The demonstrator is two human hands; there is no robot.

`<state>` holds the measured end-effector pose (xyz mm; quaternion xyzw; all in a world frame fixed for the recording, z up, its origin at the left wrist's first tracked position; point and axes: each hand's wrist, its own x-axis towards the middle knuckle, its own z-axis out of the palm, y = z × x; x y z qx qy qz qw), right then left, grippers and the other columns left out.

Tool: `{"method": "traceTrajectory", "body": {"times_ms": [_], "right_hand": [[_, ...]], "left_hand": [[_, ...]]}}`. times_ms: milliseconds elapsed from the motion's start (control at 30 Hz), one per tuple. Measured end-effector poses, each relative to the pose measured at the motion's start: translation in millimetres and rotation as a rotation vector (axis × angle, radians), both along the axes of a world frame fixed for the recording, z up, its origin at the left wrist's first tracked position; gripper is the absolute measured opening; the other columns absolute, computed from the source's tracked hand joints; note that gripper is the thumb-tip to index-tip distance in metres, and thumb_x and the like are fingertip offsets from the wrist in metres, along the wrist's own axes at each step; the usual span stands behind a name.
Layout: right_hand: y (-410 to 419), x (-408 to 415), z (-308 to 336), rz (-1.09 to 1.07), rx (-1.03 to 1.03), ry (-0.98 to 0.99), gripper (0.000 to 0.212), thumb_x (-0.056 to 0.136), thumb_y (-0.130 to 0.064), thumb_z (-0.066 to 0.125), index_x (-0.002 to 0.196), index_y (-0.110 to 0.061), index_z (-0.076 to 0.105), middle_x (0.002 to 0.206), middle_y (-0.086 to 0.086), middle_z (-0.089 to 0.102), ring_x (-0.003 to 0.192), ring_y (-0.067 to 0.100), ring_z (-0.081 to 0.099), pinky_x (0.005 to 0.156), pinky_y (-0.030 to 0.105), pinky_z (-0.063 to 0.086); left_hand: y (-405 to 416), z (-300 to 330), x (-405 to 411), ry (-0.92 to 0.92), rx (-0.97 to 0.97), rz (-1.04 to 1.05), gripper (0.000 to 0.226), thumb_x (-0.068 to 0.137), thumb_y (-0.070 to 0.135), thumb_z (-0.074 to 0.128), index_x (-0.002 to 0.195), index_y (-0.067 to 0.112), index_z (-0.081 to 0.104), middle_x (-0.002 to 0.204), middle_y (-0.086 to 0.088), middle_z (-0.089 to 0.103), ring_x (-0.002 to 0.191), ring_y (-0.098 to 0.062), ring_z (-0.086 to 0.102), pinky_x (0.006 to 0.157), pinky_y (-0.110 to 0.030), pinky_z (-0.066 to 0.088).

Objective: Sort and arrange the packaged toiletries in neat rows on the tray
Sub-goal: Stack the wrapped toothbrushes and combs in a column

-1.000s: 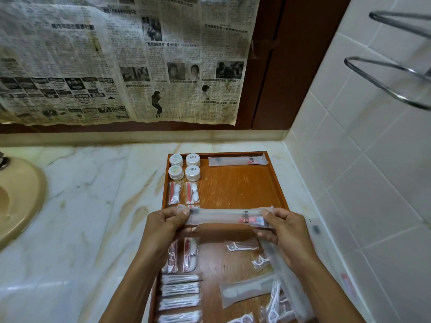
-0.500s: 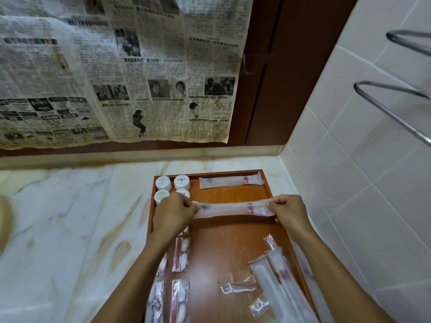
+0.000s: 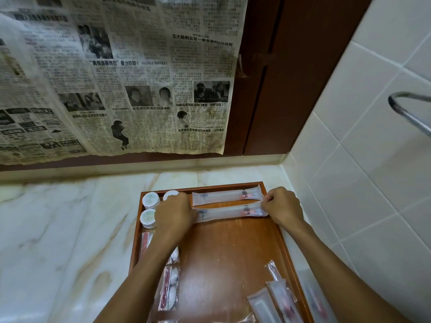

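- The wooden tray [image 3: 283,243] sits on the marble counter [image 3: 58,241], pushed near the tiled corner, and I judge my sorting a little past halfway: its far end is in order, its near end is not.
- Along the left side my short red-and-white sachets [image 3: 169,286] lie in a column running toward me, partly hidden under my left forearm; that column looks settled.
- At the near right, several long frosted packets [image 3: 276,301] lie slanted and overlapping against the rim. These are what I reckon is left to line up.
- One long toothbrush packet [image 3: 225,197] lies flat along the far rim, squared to it; this is the first of the new row.
- The second toothbrush packet [image 3: 229,212] is the one I am placing, stretched crosswise just beside the first and parallel to it. It looks down on the wood or nearly so; I cannot tell which.
- The round white jars [image 3: 150,200] stand grouped in the far left corner, done; one is half covered by my knuckles.
- My left hand [image 3: 175,214] is palm down, fingers curled, gripping the packet's left end.
- My right hand [image 3: 283,207] is knuckles up, fingers tucked, pinching its right end near the rim.
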<state>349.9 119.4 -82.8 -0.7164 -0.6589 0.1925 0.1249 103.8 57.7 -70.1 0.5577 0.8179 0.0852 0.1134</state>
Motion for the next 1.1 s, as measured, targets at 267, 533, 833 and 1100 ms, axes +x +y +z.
{"method": "traceTrajectory", "body": {"times_ms": [267, 533, 833, 1100], "right_hand": [[-2.3, 2.5, -9.0, 0.040, 0.068, -0.093, 0.015, 0.089, -0.032, 0.062, 0.095, -0.019, 0.067, 0.096, 0.001, 0.070, 0.072, 0.013, 0.062, 0.050, 0.015, 0.039], [-0.7, 2.8, -11.7, 0.037, 0.109, -0.068, 0.014, 0.089, -0.029, 0.063, 0.095, -0.017, 0.069, 0.094, 0.002, 0.071, 0.067, 0.010, 0.056, 0.053, 0.016, 0.040], [-5.0, 4.2, -5.7, 0.029, 0.152, -0.011, 0.017, 0.089, -0.032, 0.064, 0.096, -0.017, 0.070, 0.094, 0.002, 0.072, 0.071, 0.013, 0.063, 0.050, 0.015, 0.040], [-27.3, 11.6, 14.9, 0.009, 0.212, 0.110, 0.021, 0.089, -0.033, 0.064, 0.098, -0.015, 0.069, 0.093, 0.003, 0.072, 0.070, 0.009, 0.057, 0.052, 0.014, 0.040]], "left_hand": [[5.4, -15.0, 5.1, 0.088, 0.036, -0.041, 0.027, 0.082, 0.037, 0.063, 0.074, 0.018, 0.047, 0.078, -0.004, 0.063, 0.061, -0.018, 0.046, 0.050, -0.027, 0.033], [8.8, -19.4, 7.3, 0.093, 0.038, -0.069, 0.022, 0.083, 0.036, 0.061, 0.079, 0.015, 0.056, 0.080, -0.005, 0.066, 0.065, -0.020, 0.054, 0.054, -0.028, 0.039], [7.6, -16.7, 7.9, 0.078, 0.033, -0.061, 0.026, 0.084, 0.041, 0.061, 0.082, 0.016, 0.054, 0.083, -0.004, 0.065, 0.067, -0.018, 0.054, 0.054, -0.028, 0.038], [-5.0, -5.3, 6.1, 0.019, 0.079, -0.061, 0.025, 0.084, 0.037, 0.062, 0.073, 0.016, 0.056, 0.069, -0.002, 0.060, 0.066, -0.020, 0.060, 0.054, -0.026, 0.046]]}}
